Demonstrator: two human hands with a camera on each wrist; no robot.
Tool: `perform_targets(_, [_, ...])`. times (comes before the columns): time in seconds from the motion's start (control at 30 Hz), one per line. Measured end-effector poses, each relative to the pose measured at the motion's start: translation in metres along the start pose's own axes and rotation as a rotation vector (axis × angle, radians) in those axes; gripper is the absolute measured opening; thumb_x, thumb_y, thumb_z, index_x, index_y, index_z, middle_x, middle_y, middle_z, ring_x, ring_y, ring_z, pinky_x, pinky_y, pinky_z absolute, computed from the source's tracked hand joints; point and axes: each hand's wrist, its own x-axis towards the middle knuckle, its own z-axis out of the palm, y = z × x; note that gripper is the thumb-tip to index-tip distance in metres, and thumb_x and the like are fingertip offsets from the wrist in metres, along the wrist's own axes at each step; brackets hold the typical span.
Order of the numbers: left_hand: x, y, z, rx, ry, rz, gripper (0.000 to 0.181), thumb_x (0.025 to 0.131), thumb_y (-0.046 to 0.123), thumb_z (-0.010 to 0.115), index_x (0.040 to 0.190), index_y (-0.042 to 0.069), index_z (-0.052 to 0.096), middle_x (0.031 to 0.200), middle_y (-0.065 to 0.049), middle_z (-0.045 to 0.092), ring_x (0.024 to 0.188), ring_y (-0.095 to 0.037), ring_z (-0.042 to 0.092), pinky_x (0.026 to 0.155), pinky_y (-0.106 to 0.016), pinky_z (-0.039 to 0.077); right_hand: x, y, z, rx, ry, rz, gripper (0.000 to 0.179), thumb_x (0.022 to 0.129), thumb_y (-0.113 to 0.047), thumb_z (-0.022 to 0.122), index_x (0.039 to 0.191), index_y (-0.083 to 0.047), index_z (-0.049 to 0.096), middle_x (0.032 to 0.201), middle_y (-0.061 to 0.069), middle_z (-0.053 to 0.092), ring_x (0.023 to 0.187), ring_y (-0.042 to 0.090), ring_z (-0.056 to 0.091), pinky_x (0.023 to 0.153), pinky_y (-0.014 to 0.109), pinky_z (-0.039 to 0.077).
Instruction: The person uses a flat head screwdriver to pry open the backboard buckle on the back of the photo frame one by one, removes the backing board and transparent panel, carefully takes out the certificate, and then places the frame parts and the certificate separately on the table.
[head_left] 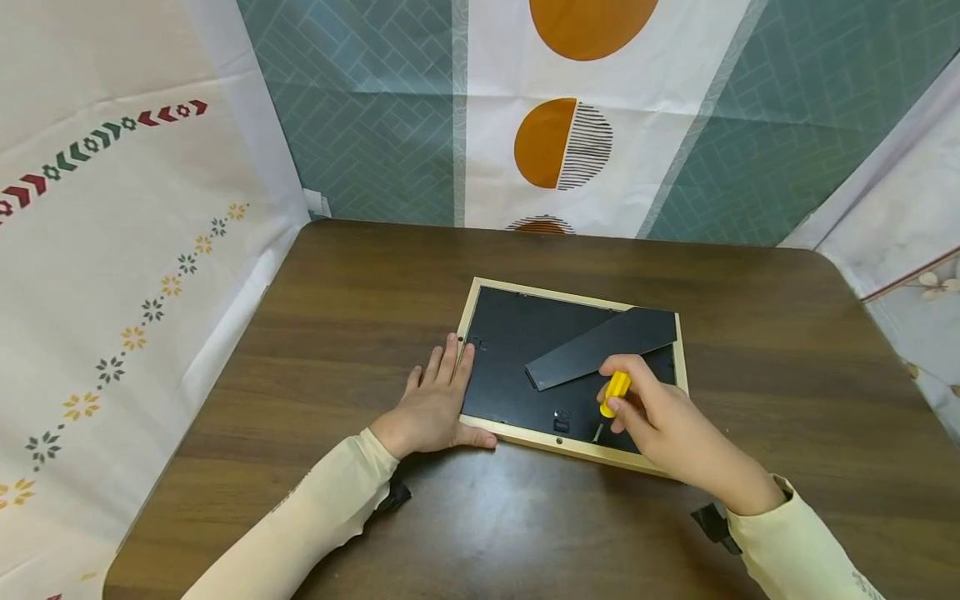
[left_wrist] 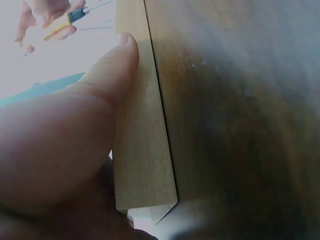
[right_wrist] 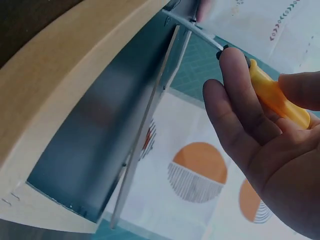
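A picture frame with a light wooden border lies face down on the table. Its black backing board carries a slanted black stand leg. My left hand rests on the left end of the frame, fingers straight along that side, thumb lying along the front edge. My right hand pinches the yellow handle of a screwdriver above the right part. The metal shaft points down at the inner front edge; whether its tip touches anything cannot be told.
The brown wooden table extends around the frame on all sides. A small black hanger sits on the backing near the front edge. Patterned cloths hang behind the table and at both sides.
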Motion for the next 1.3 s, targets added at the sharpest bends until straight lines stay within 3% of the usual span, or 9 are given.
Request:
perform_targets(0.33, [0.0,0.001,-0.001,-0.004,-0.012,-0.002,0.134,0.075,0.077,0.068,0.162,0.01,-0.01,0.163,-0.017,-0.024,0.151,-0.037,-0.009,0.116,-0.063,0.009,-0.012,-0.009,0.004,-0.117,0.073,-0.122,0.057,0.084,0.017,0.072,0.128,-0.008,0.046,0.104,0.0,0.064,0.073,0.006,0.061,0.062,0.019,0.052])
perform_targets(0.5, [-0.001,0.003,-0.002,0.016,-0.01,-0.002,0.134,0.075,0.078,0.068,0.162,0.009,-0.008,0.164,-0.018,-0.021,0.152,-0.037,-0.007,0.117,-0.061,0.01,-0.018,-0.01,-0.002,-0.056,0.083,-0.08,0.06,0.083,0.016,0.073,0.131,-0.008,0.046,0.107,0.0,0.065,0.075,0.007,0.064,0.064,0.022,0.054])
perform_targets(0.67, [-0.001,0.006,-0.001,0.044,0.006,0.015,0.133,0.077,0.078,0.067,0.162,0.006,-0.005,0.164,-0.021,-0.018,0.152,-0.038,-0.005,0.117,-0.058,0.013,-0.02,-0.01,-0.024,0.074,0.237,-0.008,0.053,0.084,0.02,0.069,0.127,-0.005,0.051,0.106,0.002,0.068,0.078,0.009,0.068,0.069,0.02,0.055])
perform_targets(0.77, [0.0,0.008,0.001,0.042,0.016,0.013,0.132,0.077,0.078,0.067,0.162,0.005,-0.003,0.164,-0.022,-0.017,0.152,-0.038,-0.004,0.118,-0.057,0.014,-0.014,-0.007,-0.033,0.033,0.321,-0.071,0.048,0.079,0.019,0.075,0.12,-0.003,0.061,0.107,0.002,0.066,0.082,0.008,0.063,0.072,0.015,0.051])
perform_targets(0.87, [0.001,0.012,0.006,0.027,0.008,0.003,0.132,0.077,0.077,0.067,0.161,0.004,-0.004,0.163,-0.022,-0.019,0.152,-0.037,-0.007,0.118,-0.055,0.013,-0.007,-0.005,-0.033,-0.036,0.353,-0.114,0.044,0.074,0.011,0.083,0.112,-0.008,0.07,0.103,-0.003,0.064,0.082,0.005,0.057,0.068,0.013,0.046])
perform_targets(0.97, [0.002,0.019,0.008,0.02,-0.003,-0.011,0.13,0.079,0.076,0.066,0.161,0.004,-0.005,0.163,-0.024,-0.019,0.151,-0.036,-0.009,0.119,-0.052,0.013,0.001,-0.004,-0.03,-0.076,0.351,-0.121,0.046,0.072,0.011,0.084,0.111,-0.011,0.073,0.098,-0.006,0.064,0.077,0.005,0.055,0.064,0.016,0.044])
perform_targets(1.07, [0.003,0.025,0.008,0.038,0.0,-0.025,0.129,0.08,0.076,0.064,0.161,0.004,-0.005,0.163,-0.025,-0.017,0.152,-0.035,-0.009,0.12,-0.05,0.013,0.011,-0.003,-0.03,-0.129,0.324,-0.12,0.047,0.072,0.013,0.083,0.112,-0.009,0.072,0.098,-0.004,0.068,0.078,0.006,0.058,0.068,0.014,0.046])
perform_targets(1.17, [0.003,0.026,0.007,0.066,0.012,-0.025,0.128,0.08,0.077,0.063,0.161,0.002,-0.003,0.163,-0.026,-0.015,0.152,-0.036,-0.007,0.119,-0.05,0.014,0.017,-0.001,-0.034,-0.167,0.275,-0.099,0.043,0.079,0.009,0.08,0.117,-0.009,0.068,0.1,-0.003,0.069,0.081,0.008,0.061,0.072,0.015,0.048])
perform_targets(1.3, [0.002,0.025,0.006,0.08,0.015,-0.016,0.127,0.08,0.078,0.062,0.162,0.003,0.0,0.163,-0.028,-0.012,0.152,-0.037,-0.005,0.119,-0.053,0.012,0.017,0.002,-0.038,-0.132,0.178,0.008,0.034,0.092,0.002,0.07,0.122,-0.012,0.06,0.094,-0.003,0.067,0.079,0.011,0.065,0.074,0.019,0.051])
